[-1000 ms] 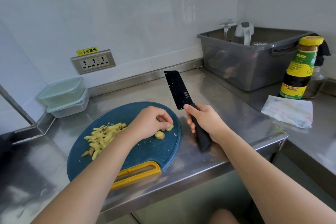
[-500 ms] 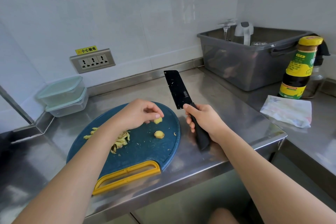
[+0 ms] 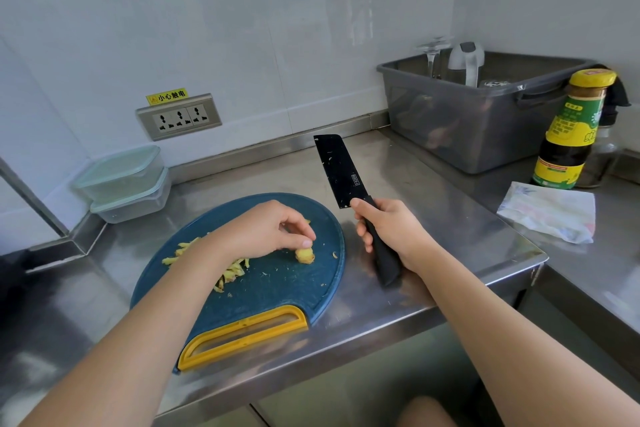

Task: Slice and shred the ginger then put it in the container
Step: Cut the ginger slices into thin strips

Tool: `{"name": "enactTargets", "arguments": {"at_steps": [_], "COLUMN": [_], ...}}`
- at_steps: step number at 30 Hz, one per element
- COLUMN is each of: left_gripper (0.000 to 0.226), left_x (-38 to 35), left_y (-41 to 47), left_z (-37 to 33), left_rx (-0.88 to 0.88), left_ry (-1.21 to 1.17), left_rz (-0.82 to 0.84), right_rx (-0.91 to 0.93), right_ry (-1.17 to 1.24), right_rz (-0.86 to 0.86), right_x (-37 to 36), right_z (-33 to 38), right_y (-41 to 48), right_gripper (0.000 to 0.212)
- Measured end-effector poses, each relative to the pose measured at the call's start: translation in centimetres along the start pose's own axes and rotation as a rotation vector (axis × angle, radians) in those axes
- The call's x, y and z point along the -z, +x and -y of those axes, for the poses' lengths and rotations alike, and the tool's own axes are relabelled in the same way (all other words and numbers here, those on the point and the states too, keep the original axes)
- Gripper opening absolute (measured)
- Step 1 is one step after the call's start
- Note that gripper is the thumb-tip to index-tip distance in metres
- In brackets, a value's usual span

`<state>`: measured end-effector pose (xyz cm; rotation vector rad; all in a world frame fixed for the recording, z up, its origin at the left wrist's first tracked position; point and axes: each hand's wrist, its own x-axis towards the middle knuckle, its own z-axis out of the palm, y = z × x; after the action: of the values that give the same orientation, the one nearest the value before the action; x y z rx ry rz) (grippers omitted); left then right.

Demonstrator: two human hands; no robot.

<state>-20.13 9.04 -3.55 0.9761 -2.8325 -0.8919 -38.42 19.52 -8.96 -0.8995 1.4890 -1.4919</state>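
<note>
Our right hand (image 3: 391,236) is wrapped around the black knife (image 3: 341,170), blade raised off the blue cutting board (image 3: 277,288) for safety. Our left hand (image 3: 266,230) pinches a ginger chunk (image 3: 304,254), steadying it for slicing beside the shreds (image 3: 232,272).

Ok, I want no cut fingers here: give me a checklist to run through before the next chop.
1. Right hand grips the knife handle firmly: ok.
2. Blade off the cutting board, away from fingers: ok.
3. Left hand steadies the ginger chunk: ok.
4. Left fingertips curled back from the cut line: cannot tell.
5. Shredded ginger clear of the chunk: ok.
6. Containers open and ready: not ok, lidded.
</note>
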Motion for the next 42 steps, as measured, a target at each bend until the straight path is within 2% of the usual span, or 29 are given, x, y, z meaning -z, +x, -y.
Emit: {"name": "enactTargets", "arguments": {"at_steps": [8,12,16,19,22,25,29,32,36,42], "left_gripper": [0.023,0.018,0.018,0.025,0.027,0.019,0.019,0.011,0.015,0.007], "left_x": [-0.9,-1.5,-1.8,-1.4,-0.3,0.1,-1.1,-1.5,-1.7,-0.5], "left_y": [-0.9,-1.0,-1.1,-1.4,-0.9,0.8,2.9,3.3,3.2,0.2], "left_z": [-0.2,-0.2,0.1,0.1,0.3,1.0,1.7,2.0,2.0,-0.7], "left_rx": [0.033,0.013,0.019,0.021,0.01,0.023,0.016,0.007,0.004,-0.049], "left_ry": [0.065,0.161,0.163,0.102,0.024,0.117,0.237,0.23,0.289,0.008], "left_rz": [-0.003,-0.024,-0.034,-0.011,-0.131,-0.272,-0.249,-0.301,-0.333,-0.438], "right_rx": [0.002,0.002,0.014,0.02,0.015,0.013,0.016,0.015,0.016,0.012], "right_ry": [0.001,-0.009,-0.015,-0.019,-0.022,-0.021,-0.022,-0.024,-0.013,-0.01], "right_rz": [0.0,0.0,-0.002,-0.003,0.002,0.0,-0.002,0.006,0.006,0.002], "right_x": [0.0,0.0,0.0,0.0,0.0,0.0,0.0,0.1,0.1,0.1], "right_z": [0.0,0.0,-0.1,-0.1,-0.1,-0.1,0.0,0.0,-0.1,-0.1], "right_y": [0.0,0.0,0.1,0.1,0.1,0.0,-0.1,0.0,0.2,0.1], "right_gripper": [0.028,0.028,0.028,0.028,0.028,0.028,0.029,0.029,0.029,0.029]}}
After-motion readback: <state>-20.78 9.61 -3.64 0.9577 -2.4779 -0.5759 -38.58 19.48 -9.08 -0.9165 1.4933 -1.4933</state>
